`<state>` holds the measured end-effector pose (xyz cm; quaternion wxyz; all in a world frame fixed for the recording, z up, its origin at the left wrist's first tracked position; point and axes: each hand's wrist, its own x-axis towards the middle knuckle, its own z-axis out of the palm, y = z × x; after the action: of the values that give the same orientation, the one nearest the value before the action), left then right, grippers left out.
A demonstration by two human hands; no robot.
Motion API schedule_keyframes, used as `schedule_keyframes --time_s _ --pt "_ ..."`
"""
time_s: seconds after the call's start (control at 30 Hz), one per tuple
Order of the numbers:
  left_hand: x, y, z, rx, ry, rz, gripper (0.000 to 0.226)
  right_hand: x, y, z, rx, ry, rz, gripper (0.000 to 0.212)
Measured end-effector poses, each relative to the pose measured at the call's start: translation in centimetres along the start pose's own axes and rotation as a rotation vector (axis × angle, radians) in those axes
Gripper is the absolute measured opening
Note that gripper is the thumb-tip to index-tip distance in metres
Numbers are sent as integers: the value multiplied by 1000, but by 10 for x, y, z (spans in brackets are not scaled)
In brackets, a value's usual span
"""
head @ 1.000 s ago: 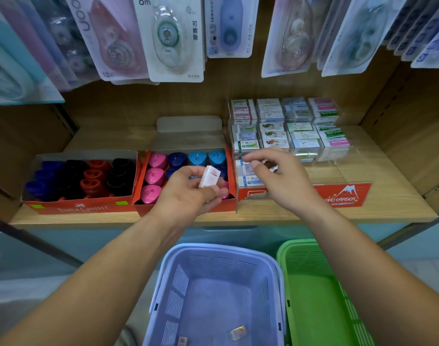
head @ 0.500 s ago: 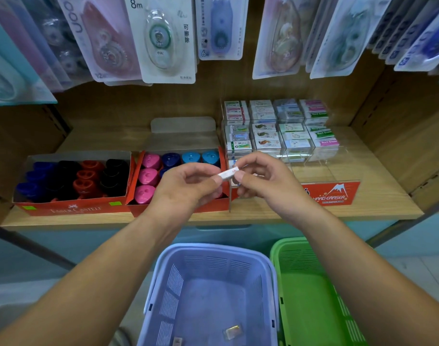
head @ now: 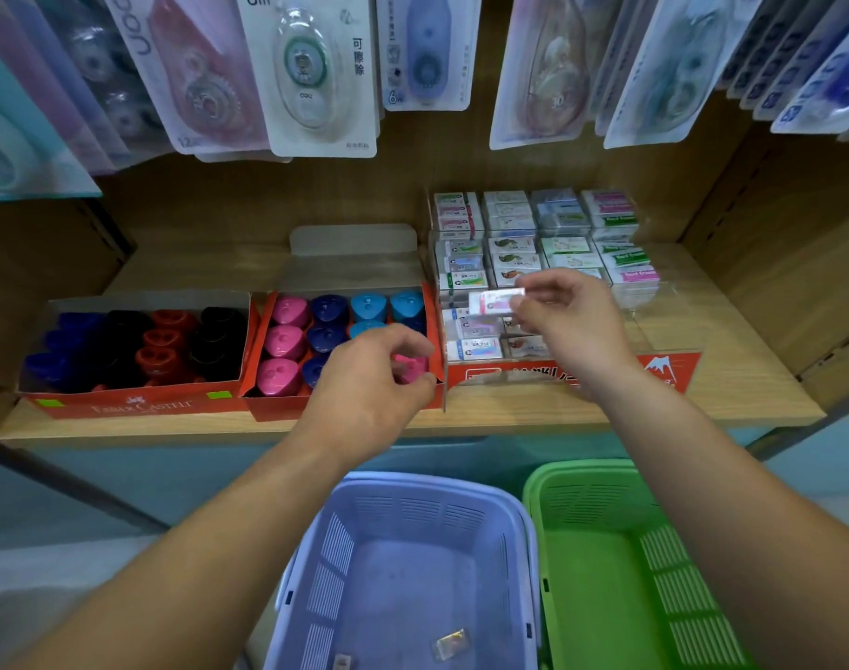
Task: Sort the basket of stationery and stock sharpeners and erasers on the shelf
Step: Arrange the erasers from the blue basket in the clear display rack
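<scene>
Above the display tray point(head: 572, 374), one eraser point(head: 495, 301)

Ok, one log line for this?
right hand pinches small white wrapped eraser over clear eraser display | left hand curled over red cardboard sharpener box

Lilac basket point(head: 412, 534), green basket point(head: 606, 500), pink and blue sharpeners point(head: 287, 340) in red box point(head: 277, 403)

hidden: left hand point(head: 366, 384) covers sharpeners point(head: 410, 368) | unreadable: eraser point(head: 495, 302) label | too small: two items point(head: 451, 643) in purple basket point(head: 412, 486) | cut off: green basket point(head: 582, 469)
</scene>
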<state>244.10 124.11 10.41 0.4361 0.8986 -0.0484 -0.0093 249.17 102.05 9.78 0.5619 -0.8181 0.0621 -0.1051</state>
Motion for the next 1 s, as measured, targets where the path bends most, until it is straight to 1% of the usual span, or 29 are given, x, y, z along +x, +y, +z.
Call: schedule_keyframes --time_s 0.13,0.27,0.33,0.47,0.57,0.63,0.73,0.83,0.87,0.93,1.0 --pt "3 -3 2 53 -25 -3 15 20 3 18 -116 14 -45 15" --pt "4 -6 1 56 -29 -34 10 28 17 37 -298 35 -147 10" --pt "2 -6 -2 54 -29 -29 8 31 25 40 -362 46 -146 12" --pt "-9 -7 -12 91 -24 -12 9 18 21 36 -385 73 -153 15" --pt "-28 -12 -20 137 -46 0 9 -23 6 25 -361 115 -217 12" --pt "-47 -24 -21 197 -80 15 11 -62 5 21 -324 94 -247 9" --pt "-84 -62 -20 308 -168 -39 17 -130 31 32 -271 -24 -223 10" --pt "-134 -113 -14 441 -257 -168 42 -191 76 57 -278 -227 -93 15" --pt "-151 -130 -11 447 -266 -233 50 -207 92 68 -291 -316 -40 18" --pt "-187 -161 0 389 -229 -380 59 -234 125 90 -330 -501 73 28" --pt "-220 -191 15 329 -195 -468 60 -252 157 115 -399 -641 154 38"
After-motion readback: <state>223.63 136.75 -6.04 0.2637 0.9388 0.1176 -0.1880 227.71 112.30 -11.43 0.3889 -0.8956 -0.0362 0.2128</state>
